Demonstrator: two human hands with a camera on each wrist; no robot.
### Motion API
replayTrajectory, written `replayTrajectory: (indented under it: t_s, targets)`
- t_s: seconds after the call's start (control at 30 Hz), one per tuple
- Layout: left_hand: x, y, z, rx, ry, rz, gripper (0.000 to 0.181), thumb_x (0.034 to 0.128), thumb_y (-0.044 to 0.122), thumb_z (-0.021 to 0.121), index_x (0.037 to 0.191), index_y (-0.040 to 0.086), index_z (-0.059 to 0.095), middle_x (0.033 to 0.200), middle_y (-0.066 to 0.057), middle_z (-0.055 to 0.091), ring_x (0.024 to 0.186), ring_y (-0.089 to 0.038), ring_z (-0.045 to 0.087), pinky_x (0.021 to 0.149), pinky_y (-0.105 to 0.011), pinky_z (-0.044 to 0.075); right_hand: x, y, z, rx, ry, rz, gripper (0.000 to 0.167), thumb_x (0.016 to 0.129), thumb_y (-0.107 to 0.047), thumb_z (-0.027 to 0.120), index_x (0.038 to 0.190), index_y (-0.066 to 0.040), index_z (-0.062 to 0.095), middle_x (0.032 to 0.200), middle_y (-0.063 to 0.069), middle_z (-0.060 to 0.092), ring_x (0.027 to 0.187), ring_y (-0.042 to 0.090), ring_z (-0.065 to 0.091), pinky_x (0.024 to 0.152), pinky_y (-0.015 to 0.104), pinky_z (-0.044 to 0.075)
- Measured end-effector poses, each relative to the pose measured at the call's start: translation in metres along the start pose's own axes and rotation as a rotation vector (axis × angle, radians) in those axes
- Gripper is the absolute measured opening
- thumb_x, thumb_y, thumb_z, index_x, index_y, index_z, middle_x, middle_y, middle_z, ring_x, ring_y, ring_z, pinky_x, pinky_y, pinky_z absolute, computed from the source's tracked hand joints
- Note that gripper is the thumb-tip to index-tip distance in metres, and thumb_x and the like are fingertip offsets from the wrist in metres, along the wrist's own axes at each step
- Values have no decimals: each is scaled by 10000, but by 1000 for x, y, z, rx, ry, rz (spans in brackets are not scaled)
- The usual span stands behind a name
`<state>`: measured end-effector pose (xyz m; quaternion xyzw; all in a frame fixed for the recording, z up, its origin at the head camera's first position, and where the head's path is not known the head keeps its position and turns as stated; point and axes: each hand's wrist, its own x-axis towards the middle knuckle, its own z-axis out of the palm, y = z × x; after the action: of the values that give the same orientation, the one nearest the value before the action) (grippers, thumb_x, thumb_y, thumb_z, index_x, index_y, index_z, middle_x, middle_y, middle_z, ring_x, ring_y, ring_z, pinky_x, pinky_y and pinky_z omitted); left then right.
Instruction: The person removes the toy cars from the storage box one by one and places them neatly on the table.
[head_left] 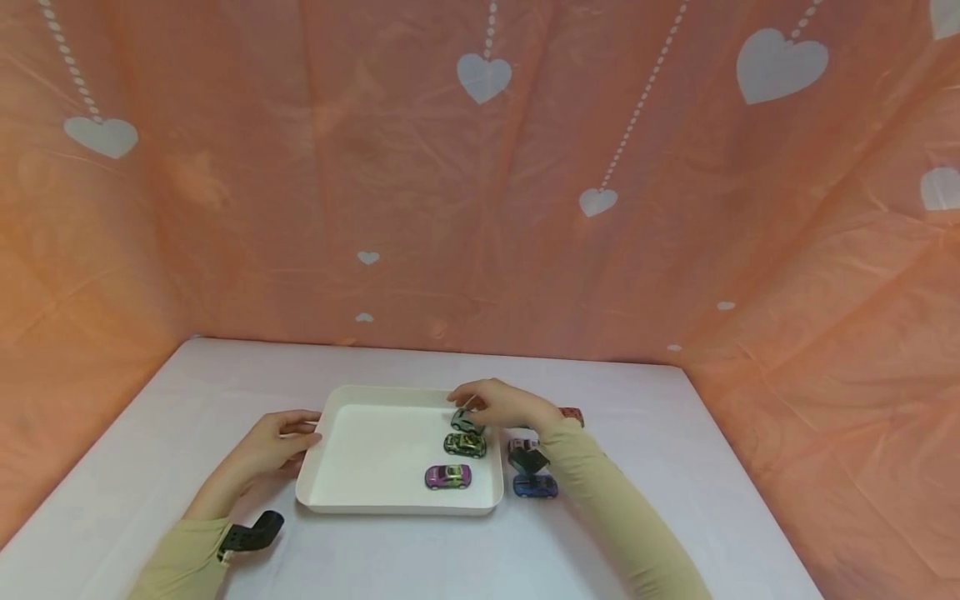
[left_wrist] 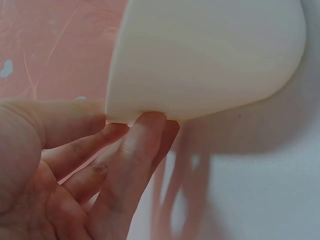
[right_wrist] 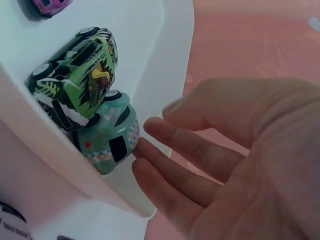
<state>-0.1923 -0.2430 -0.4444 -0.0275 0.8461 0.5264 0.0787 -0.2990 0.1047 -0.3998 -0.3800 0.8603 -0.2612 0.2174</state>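
Note:
A white tray (head_left: pixel 382 454) lies on the table. My left hand (head_left: pixel 273 446) touches its left wall with extended fingertips; in the left wrist view the fingers (left_wrist: pixel 145 145) meet the tray's outside near its rim. Over the tray's far right corner is my right hand (head_left: pixel 506 404), fingers spread around a mint-green toy car (right_wrist: pixel 107 137) without gripping it. One fingertip is very near that car; contact is unclear. Beside it in the tray stands a green patterned toy car (right_wrist: pixel 80 75). Nearer the front is a purple toy car (head_left: pixel 447 477).
Right of the tray stand a blue toy car (head_left: pixel 536 487), a white-and-pink toy car (head_left: pixel 522 447) and a red toy car (head_left: pixel 572 414), partly covered by my right arm. A white cloth covers the table (head_left: pixel 405 558). An orange curtain (head_left: pixel 420 183) with hearts hangs behind.

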Motion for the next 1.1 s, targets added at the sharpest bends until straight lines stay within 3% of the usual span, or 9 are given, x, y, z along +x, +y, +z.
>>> replayTrajectory:
  t_s: [0.13,0.37,0.7,1.1]
  targets:
    - [0,0,-1,9,-2,3,447,923,87,620,1301,-109,485,1094,-223,598,739,-189,584,576,-318,511,4,-1,2,20,-9,22,429,923,17,554,1346,-52,529,1244,103,597,1164,212,541,950,290,435]
    - [-1,0,-1,12,-2,2,451,924,96,620,1305,-104,485,1094,-214,604,728,-193,569,569,-317,501,18,-1,5,57,-19,-33,457,902,60,580,1345,-29,517,1225,100,599,1177,194,534,952,256,426]
    - [1,-3,0,6,0,13,440,924,94,624,1294,-107,495,1076,-202,613,756,-190,591,581,-314,514,31,-4,7,102,-13,-43,533,834,128,618,1338,-12,516,1209,90,599,1143,192,553,927,241,441]
    - [2,-3,0,1,2,4,448,925,100,625,1300,-103,491,1075,-195,610,751,-188,595,579,-318,518,35,-5,12,23,13,26,489,816,73,699,1279,-47,593,1220,47,625,1133,148,562,928,220,428]
